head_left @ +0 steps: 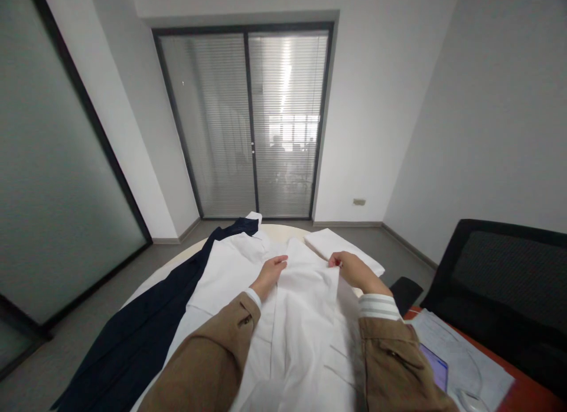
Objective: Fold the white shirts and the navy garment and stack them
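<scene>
A white garment (305, 317), looking like a shirt or coat, lies spread over the round table. My left hand (269, 275) pinches its cloth between thumb and fingers near the middle. With fingertips closed, my right hand (352, 270) grips the garment's edge further right, and the cloth stretches between the two hands. A white flap like a sleeve (343, 246) lies beyond my right hand. Along the left side is a dark navy garment (146, 317), partly covered by the white cloth. Which part of the white garment I hold, I cannot tell.
The pale table's rim (283, 227) shows at the far side. To the right stand a black mesh chair (500, 282) and a red surface with papers (469, 347), a phone (434, 367) and a white object (472, 400). Glass panels with blinds (283, 122) are ahead.
</scene>
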